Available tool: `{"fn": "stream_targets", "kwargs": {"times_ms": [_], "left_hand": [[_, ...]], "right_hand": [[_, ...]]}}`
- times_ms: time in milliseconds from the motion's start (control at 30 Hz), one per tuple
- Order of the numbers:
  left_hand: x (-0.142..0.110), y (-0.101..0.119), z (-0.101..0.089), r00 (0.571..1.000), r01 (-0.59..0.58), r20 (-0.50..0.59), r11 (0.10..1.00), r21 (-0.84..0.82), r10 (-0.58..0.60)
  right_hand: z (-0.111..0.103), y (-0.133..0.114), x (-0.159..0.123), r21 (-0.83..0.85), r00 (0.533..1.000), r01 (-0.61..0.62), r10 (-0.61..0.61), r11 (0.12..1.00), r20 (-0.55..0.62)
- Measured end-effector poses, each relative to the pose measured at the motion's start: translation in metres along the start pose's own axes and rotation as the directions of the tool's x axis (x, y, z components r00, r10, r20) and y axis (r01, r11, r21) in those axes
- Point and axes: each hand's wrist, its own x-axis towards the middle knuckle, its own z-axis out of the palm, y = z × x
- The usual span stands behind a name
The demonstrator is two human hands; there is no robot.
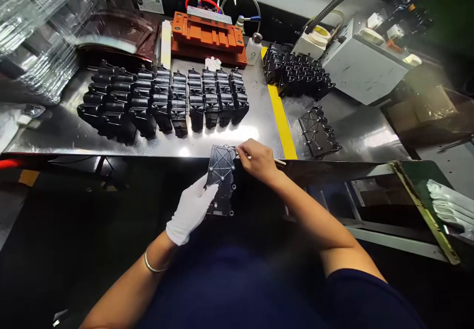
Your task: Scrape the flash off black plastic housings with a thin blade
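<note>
My left hand (191,205), in a white glove, grips a black plastic housing (222,173) with star-shaped ribs, holding it up just off the table's front edge. Bare, my right hand (259,157) is closed in a pinch around a thin tool with a pale handle (280,162). Its dark tip meets the upper right corner of the housing; the kind of tool is too small to make out. Behind both hands, rows of similar black housings (179,104) stand on the metal table (255,122). Another single housing (319,132) lies to the right, past a yellow tape strip (280,122).
An orange fixture (209,35) stands at the back, with a white bottle (254,49) beside it. More housings (299,72) are grouped at the back right before a grey box (365,62). Clear plastic trays (40,38) pile up at left. White gloves (450,208) hang at far right.
</note>
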Motion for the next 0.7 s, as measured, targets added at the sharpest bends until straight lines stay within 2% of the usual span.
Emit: {"fn": "stream_targets", "kwargs": {"times_ms": [167, 367, 500, 700], "left_hand": [[-0.001, 0.002, -0.001, 1.0, -0.019, 0.023, 0.999, -0.028, 0.019], [0.0, 0.0, -0.003, 0.999, -0.025, 0.043, 0.999, -0.038, 0.027], [-0.001, 0.002, -0.003, 0.999, -0.029, 0.021, 0.999, -0.014, 0.03], [-0.001, 0.003, -0.003, 1.0, -0.028, 0.011, 0.999, 0.026, 0.028]], "right_hand": [[-0.007, 0.001, 0.007, 0.035, 0.999, 0.038, -0.039, 0.999, 0.037], [-0.008, 0.001, 0.009, 0.061, 0.998, 0.001, -0.004, 0.998, 0.059], [-0.007, 0.002, 0.005, 0.047, 1.0, -0.026, 0.025, 0.999, 0.014], [-0.007, 0.004, -0.009, 0.121, 0.999, 0.008, -0.002, 0.993, -0.047]]}}
